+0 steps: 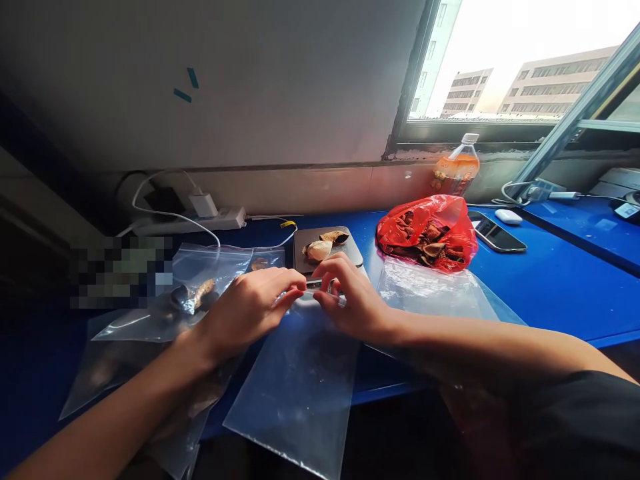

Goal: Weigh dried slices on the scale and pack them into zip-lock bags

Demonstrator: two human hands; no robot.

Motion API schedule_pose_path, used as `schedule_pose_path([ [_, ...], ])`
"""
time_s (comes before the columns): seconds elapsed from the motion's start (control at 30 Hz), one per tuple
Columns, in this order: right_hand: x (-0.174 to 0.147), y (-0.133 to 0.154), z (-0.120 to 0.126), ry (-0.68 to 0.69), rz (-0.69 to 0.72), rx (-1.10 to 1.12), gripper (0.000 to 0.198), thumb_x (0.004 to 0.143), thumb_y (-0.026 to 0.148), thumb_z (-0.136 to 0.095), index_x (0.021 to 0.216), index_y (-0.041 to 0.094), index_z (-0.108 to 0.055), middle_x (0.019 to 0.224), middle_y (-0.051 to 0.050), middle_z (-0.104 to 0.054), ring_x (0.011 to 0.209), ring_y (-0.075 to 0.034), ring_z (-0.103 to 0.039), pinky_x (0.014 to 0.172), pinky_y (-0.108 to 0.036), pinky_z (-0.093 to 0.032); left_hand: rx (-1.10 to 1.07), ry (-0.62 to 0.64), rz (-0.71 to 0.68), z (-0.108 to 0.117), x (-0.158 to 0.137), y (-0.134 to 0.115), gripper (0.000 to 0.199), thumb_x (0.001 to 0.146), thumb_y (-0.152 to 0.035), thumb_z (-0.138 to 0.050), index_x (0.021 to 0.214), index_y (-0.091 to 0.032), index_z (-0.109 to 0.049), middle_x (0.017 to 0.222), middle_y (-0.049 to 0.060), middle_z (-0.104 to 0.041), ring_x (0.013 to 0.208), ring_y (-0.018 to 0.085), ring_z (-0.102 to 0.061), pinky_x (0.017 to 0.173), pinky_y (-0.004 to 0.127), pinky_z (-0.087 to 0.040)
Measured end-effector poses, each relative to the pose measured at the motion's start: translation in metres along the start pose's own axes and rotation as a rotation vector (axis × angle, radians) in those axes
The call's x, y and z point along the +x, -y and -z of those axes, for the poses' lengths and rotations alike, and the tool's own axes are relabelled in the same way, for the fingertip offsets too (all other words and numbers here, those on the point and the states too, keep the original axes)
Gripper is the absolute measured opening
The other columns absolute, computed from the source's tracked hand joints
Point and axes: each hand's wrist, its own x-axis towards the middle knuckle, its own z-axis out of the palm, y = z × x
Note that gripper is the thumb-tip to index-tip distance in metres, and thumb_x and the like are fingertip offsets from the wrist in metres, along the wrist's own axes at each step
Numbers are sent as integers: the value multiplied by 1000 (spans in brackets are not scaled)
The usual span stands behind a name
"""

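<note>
My left hand (pixel 263 297) pinches the top edge of a clear plastic zip bag (pixel 305 387), on its left side. With bent fingers, my right hand (pixel 350 293) grips the same edge close by. The bag's lower end hangs over the table's front edge, and nothing shows inside it. Just behind my hands stands a small flat scale (pixel 303 257). On its plate lie curled dried pieces (pixel 319 250), brown and cream, whose kind I cannot make out. My fingers partly hide the scale's front.
Left of my hands, clear bags (pixel 220 257) holding dried pieces overlap. At right are a red plastic bag (pixel 467 247) of dried pieces, flat clear bags (pixel 430 293), a phone (pixel 500 233) and a white case (pixel 509 217). Behind stand a bottle (pixel 457 167) and a power strip (pixel 230 219).
</note>
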Motion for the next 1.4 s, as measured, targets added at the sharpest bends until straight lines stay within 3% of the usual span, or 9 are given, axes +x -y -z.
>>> schedule_pose_path([
  [0.13,-2,-2,-1,60,23,-16,16,89,17,-58,97,26,-49,95,-3,-61,76,-16,-59,68,-31,-52,-20,-7,-42,0,1,-2,24,100,-29,-45,96,-23,-68,93,2,-78,81,17,-72,80,30,-56],
  [0.43,-7,-4,-1,129,12,-168,8,91,20,-60,95,24,-54,94,-4,-61,69,-15,-57,62,-29,-45,-31,58,-14,-2,-1,-1,24,97,-23,-44,95,-21,-67,93,4,-78,83,19,-72,80,31,-55],
  [0.67,-7,-6,-3,-28,228,-234,13,95,13,-55,87,22,-55,86,-4,-60,78,-17,-56,67,-28,-46,-104,28,-92,-2,-1,0,19,95,-22,-53,97,-19,-72,90,3,-79,79,17,-73,74,27,-55],
  [0.83,-7,11,3,-31,360,-90,12,96,12,-57,90,21,-53,86,-4,-61,80,-16,-54,73,-29,-48,-429,125,-34,10,0,5,16,91,-24,-63,86,-20,-77,79,1,-78,71,15,-70,68,23,-53],
  [0.97,-9,19,5,-25,319,56,14,92,9,-59,93,21,-53,90,-4,-60,85,-16,-56,77,-29,-50,-677,199,13,14,0,10,15,87,-21,-63,88,-19,-78,84,5,-79,77,18,-73,70,24,-56],
  [1.1,-7,19,2,-23,280,103,15,90,8,-59,93,22,-53,92,-4,-61,86,-16,-57,76,-30,-50,-643,133,-92,9,1,11,9,86,-15,-65,87,-18,-74,87,6,-78,81,18,-73,76,24,-56],
  [1.2,-5,21,1,-17,344,97,15,91,8,-57,92,22,-52,90,-3,-61,85,-16,-57,77,-30,-50,-530,130,-192,8,3,12,14,92,-16,-60,86,-17,-73,85,6,-76,76,16,-70,73,23,-54],
  [1.3,-6,24,3,-4,442,48,16,93,7,-54,91,23,-51,88,-3,-63,85,-17,-57,82,-34,-49,-361,139,-192,10,2,15,17,95,-17,-57,88,-18,-73,86,5,-76,77,15,-69,73,22,-52],
  [1.4,-9,23,4,47,403,1,17,92,7,-54,91,23,-50,86,-2,-63,87,-17,-57,83,-35,-46,-348,179,-170,15,2,14,15,94,-16,-57,88,-19,-71,86,3,-75,78,14,-68,72,22,-51],
])
